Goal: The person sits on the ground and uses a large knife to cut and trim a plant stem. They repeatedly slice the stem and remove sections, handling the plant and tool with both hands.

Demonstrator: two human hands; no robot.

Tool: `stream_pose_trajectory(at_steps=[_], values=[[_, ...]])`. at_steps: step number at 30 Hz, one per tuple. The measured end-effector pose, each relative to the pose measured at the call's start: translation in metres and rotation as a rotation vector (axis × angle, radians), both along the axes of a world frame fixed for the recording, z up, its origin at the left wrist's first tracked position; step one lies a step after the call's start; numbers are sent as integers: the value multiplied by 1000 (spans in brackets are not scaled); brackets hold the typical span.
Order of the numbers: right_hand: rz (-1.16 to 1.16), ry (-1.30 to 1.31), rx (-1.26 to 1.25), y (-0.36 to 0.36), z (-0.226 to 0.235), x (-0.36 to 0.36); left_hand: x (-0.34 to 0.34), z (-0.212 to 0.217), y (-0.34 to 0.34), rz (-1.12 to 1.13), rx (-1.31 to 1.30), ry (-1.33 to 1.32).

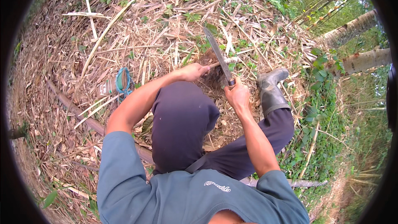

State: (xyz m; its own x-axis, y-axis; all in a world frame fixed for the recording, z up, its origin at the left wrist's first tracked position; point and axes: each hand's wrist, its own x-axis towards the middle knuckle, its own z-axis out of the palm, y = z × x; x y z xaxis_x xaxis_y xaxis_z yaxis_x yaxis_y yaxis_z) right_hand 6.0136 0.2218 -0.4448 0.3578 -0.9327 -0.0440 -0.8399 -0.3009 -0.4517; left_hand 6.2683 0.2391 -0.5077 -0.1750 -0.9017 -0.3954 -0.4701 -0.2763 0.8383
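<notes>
Firmly curled, the right hand (237,95) grips the dark handle of a long grey steel machete (217,56), while the left hand (192,72) clamps a thin pale stick (224,61) just beyond the knees, over dry leaf litter (145,33). Judging by this, cutting strokes should run away from the left fingers, clear of the black rubber boot (271,89) at right.

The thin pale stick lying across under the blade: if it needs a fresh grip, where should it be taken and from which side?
Probably at its near, left end, where the left hand already clamps it, coming in from the left. The stick runs out rightward under the long knife, whose handle the right hand grips, so the free right end lies close to the blade.
</notes>
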Motion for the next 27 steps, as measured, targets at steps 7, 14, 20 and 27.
stream_pose_trajectory(at_steps=[7, 14, 20, 27], values=[[-217, -496, 558, -2, 26, 14, -43, -2, 19, 270, -483, -705], [-175, -392, 109, -4, 18, -24, -36, 6, 8, 196, -730, -815], [-44, -154, -75, 2, 38, -29, -42, 7, 9, 277, -679, -821], [24, -27, -131, -13, 41, -17, -33, 36, 8, 109, -462, -697]])
